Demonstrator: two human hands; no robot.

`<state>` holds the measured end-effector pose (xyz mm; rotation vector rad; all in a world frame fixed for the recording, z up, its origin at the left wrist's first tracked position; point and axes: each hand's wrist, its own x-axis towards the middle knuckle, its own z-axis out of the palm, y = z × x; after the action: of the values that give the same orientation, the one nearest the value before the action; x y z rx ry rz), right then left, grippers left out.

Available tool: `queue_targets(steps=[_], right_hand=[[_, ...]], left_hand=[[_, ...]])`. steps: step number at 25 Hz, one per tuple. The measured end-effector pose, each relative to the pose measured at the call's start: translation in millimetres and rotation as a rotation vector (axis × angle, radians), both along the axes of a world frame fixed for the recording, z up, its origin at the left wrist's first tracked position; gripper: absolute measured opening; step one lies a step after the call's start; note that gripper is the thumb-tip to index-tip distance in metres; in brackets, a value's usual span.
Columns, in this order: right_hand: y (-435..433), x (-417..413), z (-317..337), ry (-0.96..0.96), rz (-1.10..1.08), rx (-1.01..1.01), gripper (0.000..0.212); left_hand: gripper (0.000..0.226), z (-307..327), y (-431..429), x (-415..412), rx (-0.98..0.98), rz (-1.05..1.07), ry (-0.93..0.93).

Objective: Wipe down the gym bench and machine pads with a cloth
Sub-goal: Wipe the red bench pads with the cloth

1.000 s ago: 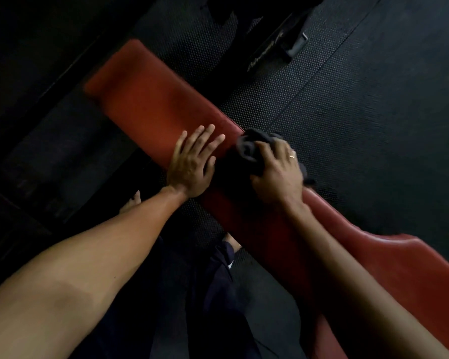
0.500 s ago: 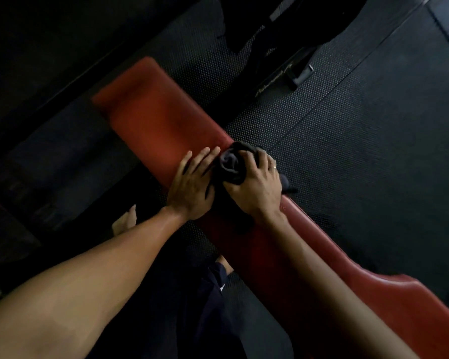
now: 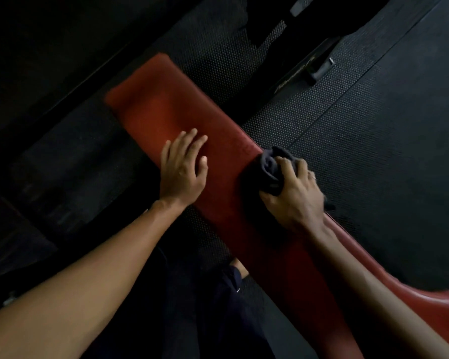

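Hands had separated: left hand (image 3: 183, 167) lay flat on the long red padded bench (image 3: 163, 107), right hand (image 3: 294, 195) gripped a bunched dark cloth (image 3: 270, 167); bench ran diagonally under both.

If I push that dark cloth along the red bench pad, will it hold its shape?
Probably not: the cloth is bunched in soft folds under the right hand, so it looks floppy. A loose end trails past the edge of the bench pad and may drag.

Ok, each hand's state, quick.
Left hand: open, flat on the red bench pad.
Right hand: holding the dark cloth.
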<state>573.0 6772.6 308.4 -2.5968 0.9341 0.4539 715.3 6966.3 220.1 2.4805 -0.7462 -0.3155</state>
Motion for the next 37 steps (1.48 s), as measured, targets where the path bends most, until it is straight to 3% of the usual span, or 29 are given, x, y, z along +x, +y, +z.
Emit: queue_targets(steps=[6,14,19,24,29,32,37], right_hand=[[19,111,-38,-0.03,0.038,0.079,0.074],[8,3,-15,-0.108,-0.003,0.022,0.08],[12,57,-25,-0.076,0.055,0.026,0.075],[12,146,-50,-0.023,0.152,0.182,0.074],[-9,84,-34,-0.12,0.153,0.249,0.072],[-17,31,-18,-0.086,0.108,0.241,0.072],[7,85,-33,-0.041,0.12,0.115,0.069]], left_hand=[[0.057,-6,2,4,0.083,-0.039,-0.021],[0.054,-7,-9,5,0.084,0.077,0.051],[0.049,-10,-12,2,0.084,0.132,-0.055],[0.053,-14,-13,2,0.121,0.13,-0.083],[0.053,-13,-12,3,0.097,0.127,-0.083],[0.052,-12,-14,2,0.066,0.148,-0.101],[0.052,-11,-11,2,0.104,0.132,-0.065]])
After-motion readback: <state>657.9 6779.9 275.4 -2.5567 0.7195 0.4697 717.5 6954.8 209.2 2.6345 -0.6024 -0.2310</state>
